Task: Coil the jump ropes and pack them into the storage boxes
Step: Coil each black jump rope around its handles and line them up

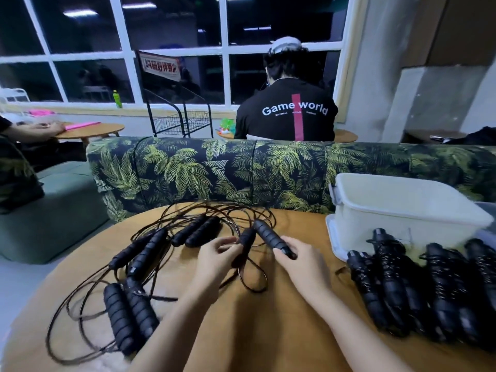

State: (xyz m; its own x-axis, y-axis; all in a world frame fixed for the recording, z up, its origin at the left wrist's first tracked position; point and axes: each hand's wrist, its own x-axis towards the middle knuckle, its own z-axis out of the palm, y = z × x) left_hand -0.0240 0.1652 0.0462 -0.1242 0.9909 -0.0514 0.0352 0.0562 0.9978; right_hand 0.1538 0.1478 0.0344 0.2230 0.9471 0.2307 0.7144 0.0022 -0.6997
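Note:
Several black jump ropes with ribbed handles lie loose and tangled on the round wooden table point(281, 304). My left hand point(214, 257) grips one black handle point(245, 241) near its lower end. My right hand point(300, 261) grips the second handle point(268, 236) of that pair, which points up and to the left. A thin rope loop point(253, 277) hangs between my hands. Several coiled, wound ropes point(418, 285) lie in a row at the right. A white storage box point(402, 208) stands open behind them.
More loose handle pairs lie at the left point(128, 312) and centre point(198, 229). A leaf-patterned sofa back point(214, 170) runs behind the table. A person in a black shirt point(287, 116) sits beyond it, facing away. Another person's arm point(35, 130) rests on a side table at the far left.

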